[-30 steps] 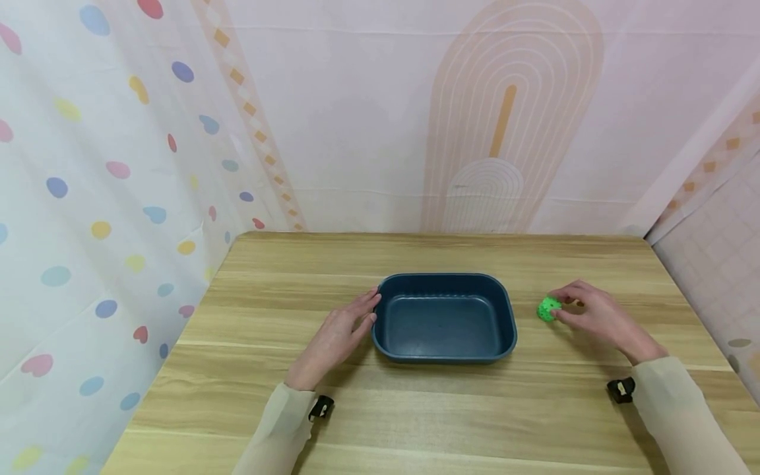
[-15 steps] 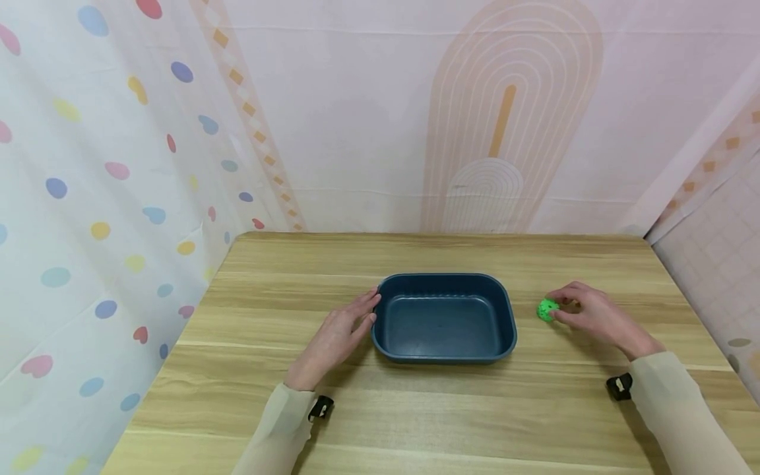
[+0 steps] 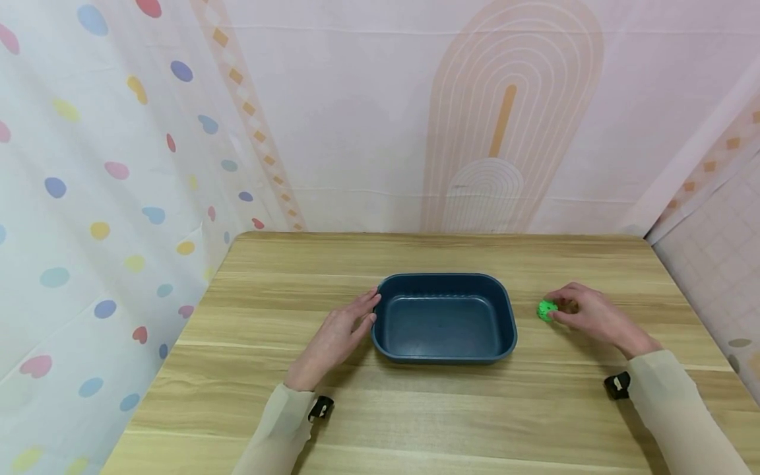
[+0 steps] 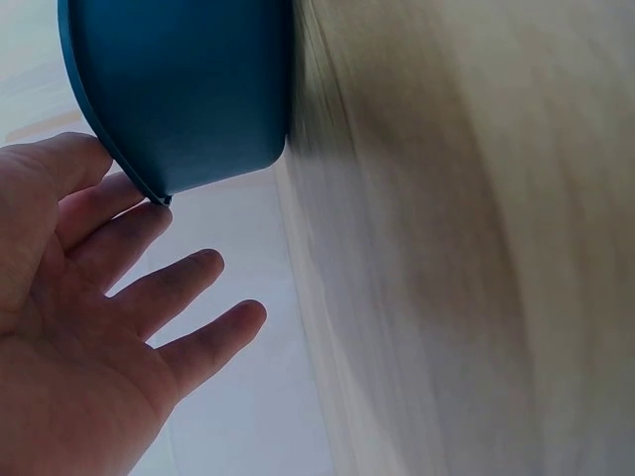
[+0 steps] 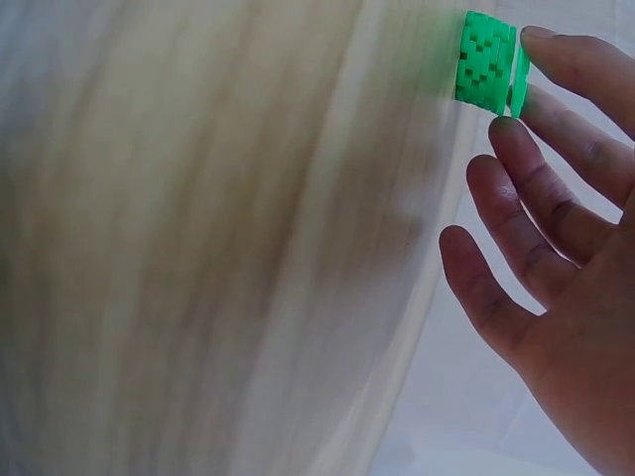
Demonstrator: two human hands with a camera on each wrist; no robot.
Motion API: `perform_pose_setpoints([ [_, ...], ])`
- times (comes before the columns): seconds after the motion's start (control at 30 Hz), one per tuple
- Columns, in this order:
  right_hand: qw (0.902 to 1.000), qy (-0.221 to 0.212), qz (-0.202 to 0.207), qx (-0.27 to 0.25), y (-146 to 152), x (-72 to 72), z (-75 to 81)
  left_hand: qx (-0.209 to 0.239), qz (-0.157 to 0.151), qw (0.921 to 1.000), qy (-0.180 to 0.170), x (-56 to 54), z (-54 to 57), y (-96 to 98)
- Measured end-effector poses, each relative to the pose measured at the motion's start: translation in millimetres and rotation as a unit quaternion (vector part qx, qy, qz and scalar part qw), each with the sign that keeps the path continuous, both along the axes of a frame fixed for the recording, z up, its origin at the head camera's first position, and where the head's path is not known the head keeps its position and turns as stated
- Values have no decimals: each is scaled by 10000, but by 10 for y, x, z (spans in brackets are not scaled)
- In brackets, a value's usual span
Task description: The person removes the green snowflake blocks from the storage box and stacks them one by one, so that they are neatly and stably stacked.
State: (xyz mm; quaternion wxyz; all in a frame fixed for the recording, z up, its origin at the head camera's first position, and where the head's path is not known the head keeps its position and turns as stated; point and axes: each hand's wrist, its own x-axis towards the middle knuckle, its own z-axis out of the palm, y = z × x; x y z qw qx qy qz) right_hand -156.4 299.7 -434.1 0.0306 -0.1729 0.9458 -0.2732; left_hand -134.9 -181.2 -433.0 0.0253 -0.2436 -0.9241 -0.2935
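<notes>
A dark blue rectangular basin (image 3: 442, 323) stands on the wooden table. My left hand (image 3: 332, 336) is at its left end, extended fingertips and thumb against the rim; the left wrist view shows the fingers (image 4: 119, 238) spread, two of them apart from the basin (image 4: 189, 89). To the basin's right, my right hand (image 3: 588, 316) pinches a small round bright green piece (image 3: 545, 311) between thumb and forefinger. Close up, this green piece (image 5: 484, 61) has a notched, brick-patterned side and a thin disc on top, where the fingertips are. The other fingers of my right hand (image 5: 585, 258) hang loosely apart.
The wooden table (image 3: 415, 422) ends at a pale patterned cloth (image 3: 356, 132) behind. A cloth with coloured spots (image 3: 107, 264) hangs along the left side. Black bands (image 3: 321, 408) sit at both wrists.
My right hand has shifted very slightly left, and the green piece sits marginally lower and further left. My left hand and the basin have not moved.
</notes>
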Motion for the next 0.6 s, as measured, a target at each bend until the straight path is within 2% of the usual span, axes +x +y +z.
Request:
perform_pose_setpoints([
  [0.6, 9998, -177, 27, -31, 10, -6, 7, 31, -28, 10000, 32, 0, -9, -3],
])
